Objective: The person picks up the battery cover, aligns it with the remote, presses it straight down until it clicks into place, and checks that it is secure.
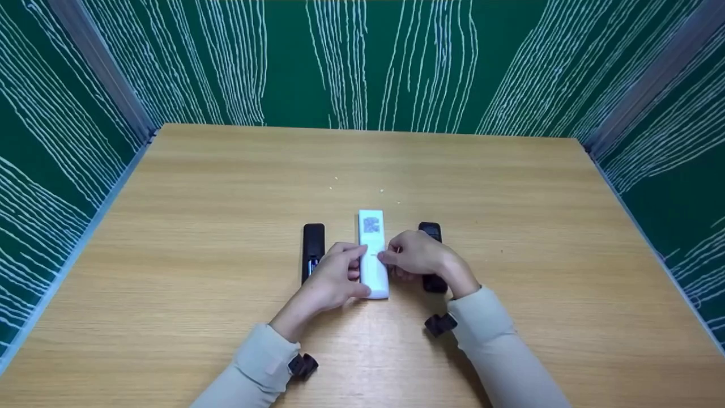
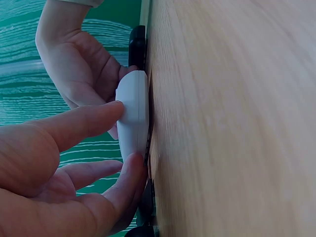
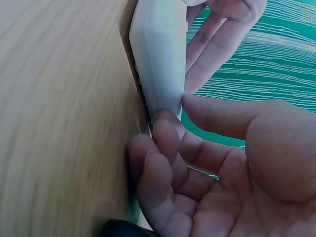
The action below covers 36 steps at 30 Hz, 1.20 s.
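Note:
A white remote control (image 1: pixel 374 277) lies on the table with a grey printed patch near its far end. My left hand (image 1: pixel 334 280) holds its near left part, with thumb and fingertips against the side and top. At its right edge, my right hand (image 1: pixel 419 253) pinches the casing, thumb on top and the other fingers curled at the side. In the left wrist view, the white remote control (image 2: pixel 132 113) rests low against the table. Left of it is a black remote control (image 1: pixel 314 241) with a battery bay showing. Another black remote control (image 1: pixel 435 283) lies partly hidden beneath my right forearm and hand.
The wooden table (image 1: pixel 226 192) reaches back to green walls (image 1: pixel 294 62) with white streaks. Several tiny pale crumbs (image 1: pixel 382 191) lie beyond the white remote control. Small black devices (image 1: pixel 440 324) are strapped at both sleeves.

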Available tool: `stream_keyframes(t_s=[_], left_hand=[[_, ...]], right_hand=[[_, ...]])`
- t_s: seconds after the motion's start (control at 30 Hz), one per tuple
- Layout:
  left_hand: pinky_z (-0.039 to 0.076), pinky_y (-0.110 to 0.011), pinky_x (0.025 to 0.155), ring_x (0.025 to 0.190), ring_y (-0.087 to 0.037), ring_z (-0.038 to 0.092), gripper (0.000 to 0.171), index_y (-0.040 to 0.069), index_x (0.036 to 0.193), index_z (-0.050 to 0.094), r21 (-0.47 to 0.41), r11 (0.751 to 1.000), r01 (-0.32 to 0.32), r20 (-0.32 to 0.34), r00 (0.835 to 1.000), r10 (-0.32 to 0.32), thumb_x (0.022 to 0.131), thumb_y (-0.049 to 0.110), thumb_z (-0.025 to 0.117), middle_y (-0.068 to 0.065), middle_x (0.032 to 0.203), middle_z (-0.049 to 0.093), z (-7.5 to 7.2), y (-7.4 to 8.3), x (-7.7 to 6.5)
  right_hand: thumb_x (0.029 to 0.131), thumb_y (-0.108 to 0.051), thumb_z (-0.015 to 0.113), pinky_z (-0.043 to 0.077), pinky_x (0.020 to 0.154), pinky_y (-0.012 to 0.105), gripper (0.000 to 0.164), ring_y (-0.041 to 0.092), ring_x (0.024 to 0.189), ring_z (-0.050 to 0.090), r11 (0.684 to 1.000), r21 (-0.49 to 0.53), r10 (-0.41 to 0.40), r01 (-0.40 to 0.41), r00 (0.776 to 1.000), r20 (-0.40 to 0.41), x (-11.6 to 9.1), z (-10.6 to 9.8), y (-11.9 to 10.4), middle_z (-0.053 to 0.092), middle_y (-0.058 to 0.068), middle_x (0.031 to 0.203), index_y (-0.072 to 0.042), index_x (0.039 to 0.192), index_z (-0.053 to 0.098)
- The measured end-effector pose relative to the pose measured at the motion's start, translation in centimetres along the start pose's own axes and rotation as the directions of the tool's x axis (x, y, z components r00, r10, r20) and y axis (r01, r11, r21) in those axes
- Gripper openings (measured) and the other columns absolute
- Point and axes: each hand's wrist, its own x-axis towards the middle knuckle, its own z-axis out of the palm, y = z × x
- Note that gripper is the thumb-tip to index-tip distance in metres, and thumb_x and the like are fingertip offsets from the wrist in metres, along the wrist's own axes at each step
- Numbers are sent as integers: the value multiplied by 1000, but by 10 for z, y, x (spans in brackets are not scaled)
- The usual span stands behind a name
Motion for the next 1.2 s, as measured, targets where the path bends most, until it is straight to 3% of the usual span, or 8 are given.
stream_keyframes(t_s=[0.7,1.2], left_hand=[[57,-32,106,124,-30,61,84,-6,156,47,10,999,-47,8,999,47,81,-10,83,-18,151,48,-1,-2,-1],[56,-32,107,125,-29,60,85,-4,157,46,2,1000,-20,-5,1000,20,81,-9,84,-16,152,48,0,0,-1]], right_hand=[[103,-30,70,57,56,27,30,14,60,67,1000,9,4,-4,1000,-12,1,2,-1,72,3,71,-7,84,72],[103,-28,69,57,57,26,27,14,62,68,1000,-18,-5,5,1000,10,-2,1,-4,74,3,74,-8,85,71]])
